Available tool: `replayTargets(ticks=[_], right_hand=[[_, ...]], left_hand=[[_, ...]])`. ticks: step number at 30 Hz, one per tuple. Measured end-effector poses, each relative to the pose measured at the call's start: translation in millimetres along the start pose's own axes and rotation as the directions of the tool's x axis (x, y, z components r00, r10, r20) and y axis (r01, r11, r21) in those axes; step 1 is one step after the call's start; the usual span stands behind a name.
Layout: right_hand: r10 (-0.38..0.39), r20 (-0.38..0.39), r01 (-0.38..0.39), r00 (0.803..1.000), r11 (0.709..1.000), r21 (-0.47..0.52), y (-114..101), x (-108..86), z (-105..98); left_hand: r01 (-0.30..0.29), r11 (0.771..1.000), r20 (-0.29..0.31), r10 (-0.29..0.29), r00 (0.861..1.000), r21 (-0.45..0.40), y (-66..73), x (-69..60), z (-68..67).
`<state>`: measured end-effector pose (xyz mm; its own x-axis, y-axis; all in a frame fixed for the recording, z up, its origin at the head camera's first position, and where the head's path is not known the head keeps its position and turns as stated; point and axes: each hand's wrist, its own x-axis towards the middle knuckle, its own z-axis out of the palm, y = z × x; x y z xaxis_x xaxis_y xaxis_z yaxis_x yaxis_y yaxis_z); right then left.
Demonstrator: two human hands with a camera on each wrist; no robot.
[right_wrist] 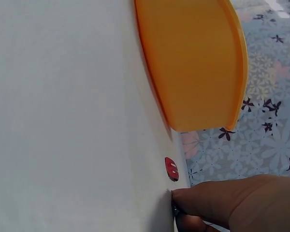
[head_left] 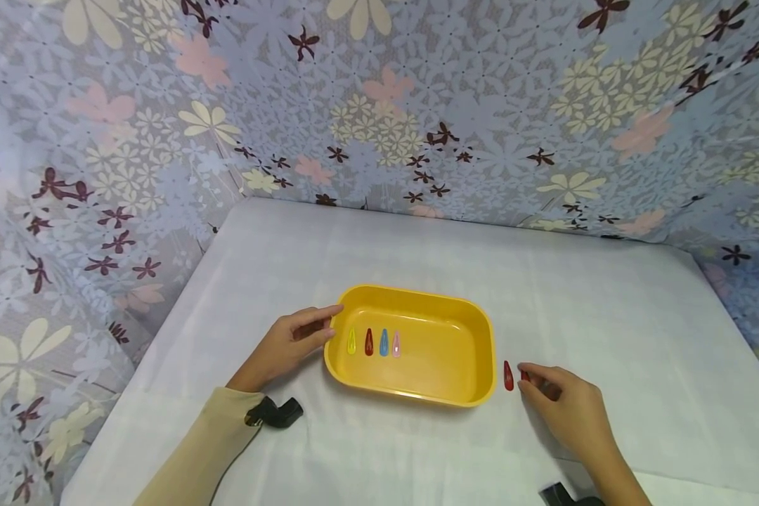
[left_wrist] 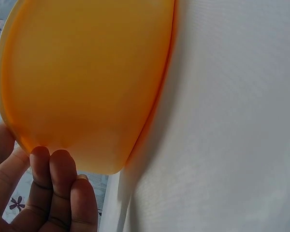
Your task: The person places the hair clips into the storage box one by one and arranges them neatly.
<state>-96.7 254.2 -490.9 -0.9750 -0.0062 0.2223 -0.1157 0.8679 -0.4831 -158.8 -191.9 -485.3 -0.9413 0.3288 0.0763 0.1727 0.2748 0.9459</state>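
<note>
In the head view, my left hand [head_left: 291,344] touches the left end of a yellow tray [head_left: 417,398], fingers fairly straight. The left wrist view shows those fingertips [left_wrist: 63,166] against the tray's outer wall. Inside the tray, near its left end, lie yellow [head_left: 351,341], red [head_left: 369,342], blue [head_left: 384,342] and pink [head_left: 396,344] snap hair clips in a row. Right of the tray, my right hand [head_left: 566,407] pinches a red hair clip [head_left: 524,376] at the cloth, mostly hidden by the fingers. Another red hair clip [head_left: 509,376] lies between that hand and the tray.
A white cloth [head_left: 367,246] covers the table under the tray. Flower-patterned fabric [head_left: 379,105] hangs behind the table and along its sides. Dark wrist mounts [head_left: 278,412] show at both wrists.
</note>
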Motion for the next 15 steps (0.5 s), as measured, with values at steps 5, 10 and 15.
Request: replayTargets(ticks=[5,10,15], right_hand=[[0.019,0.028,-0.019,0.999,1.000,0.021,-0.1,0.7,-1.4],[0.044,0.057,-0.047,0.997,0.998,0.051,-0.8,-0.2,-4.6],[0.083,0.102,-0.092,0.991,0.993,0.079,0.2,-0.3,-7.1]], left_hand=[[0.002,1.000,-0.004,-0.002,1.000,0.006,0.4,-0.5,-0.2],[0.003,1.000,-0.002,-0.003,1.000,0.001,0.0,-0.6,-0.1],[0.002,1.000,0.002,-0.002,1.000,-0.007,0.1,-0.4,-0.4]])
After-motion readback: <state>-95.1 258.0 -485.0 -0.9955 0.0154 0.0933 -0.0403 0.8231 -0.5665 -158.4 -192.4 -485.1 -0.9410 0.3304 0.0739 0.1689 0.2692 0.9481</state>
